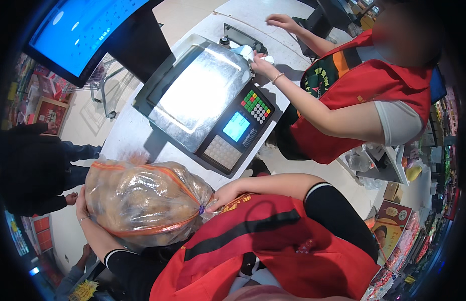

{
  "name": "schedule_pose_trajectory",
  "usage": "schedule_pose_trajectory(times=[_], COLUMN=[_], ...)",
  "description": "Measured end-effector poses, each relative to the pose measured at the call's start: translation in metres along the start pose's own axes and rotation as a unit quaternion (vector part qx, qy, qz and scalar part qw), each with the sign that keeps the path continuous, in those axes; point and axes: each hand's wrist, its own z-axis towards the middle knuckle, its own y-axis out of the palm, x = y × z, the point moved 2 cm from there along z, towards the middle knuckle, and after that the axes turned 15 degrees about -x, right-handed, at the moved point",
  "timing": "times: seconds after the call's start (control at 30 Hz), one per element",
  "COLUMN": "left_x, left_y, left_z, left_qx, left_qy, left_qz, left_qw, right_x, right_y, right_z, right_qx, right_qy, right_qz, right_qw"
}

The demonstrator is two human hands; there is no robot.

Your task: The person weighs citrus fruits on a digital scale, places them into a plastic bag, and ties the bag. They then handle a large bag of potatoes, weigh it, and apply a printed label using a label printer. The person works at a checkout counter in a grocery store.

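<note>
A large clear plastic bag (142, 203) with orange stripes, full of round tan items, lies at the near edge of the white counter (120, 131). Round its far left end curves my left hand (82, 203), palm against the plastic. At the tied neck, beside a purple tie (202, 209), my right hand (225, 193) grips the gathered plastic. Just beyond the bag stands a digital weighing scale (203, 94) with a bare, shiny metal platter, a lit display and a keypad. The underside of the bag is hidden.
Across the counter, a co-worker in a red vest (331, 105) has one hand (264, 67) at the scale's far corner. A monitor (82, 34) rises at the upper left. A person in dark clothes (33, 169) stands left; a shopping cart (105, 86) is behind the counter.
</note>
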Motion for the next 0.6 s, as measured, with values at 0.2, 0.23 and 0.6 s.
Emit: schedule_pose_trajectory(times=[0.2,0.23,0.6], left_x=[-0.002,0.003,0.049], left_y=[0.001,-0.001,0.03], left_z=[0.004,0.004,-0.047], left_qx=[-0.029,-0.031,-0.022], left_qy=[-0.007,-0.007,-0.008], left_qz=[-0.01,-0.008,0.014], left_qw=[1.0,0.999,1.0], right_x=[0.009,0.008,0.02], right_y=[0.03,0.032,0.014], right_z=[0.034,0.034,-0.03], right_qx=[0.112,0.133,0.167], right_qy=[-0.066,-0.05,-0.028], right_qz=[0.094,0.095,-0.059], right_qw=[0.987,0.985,0.984])
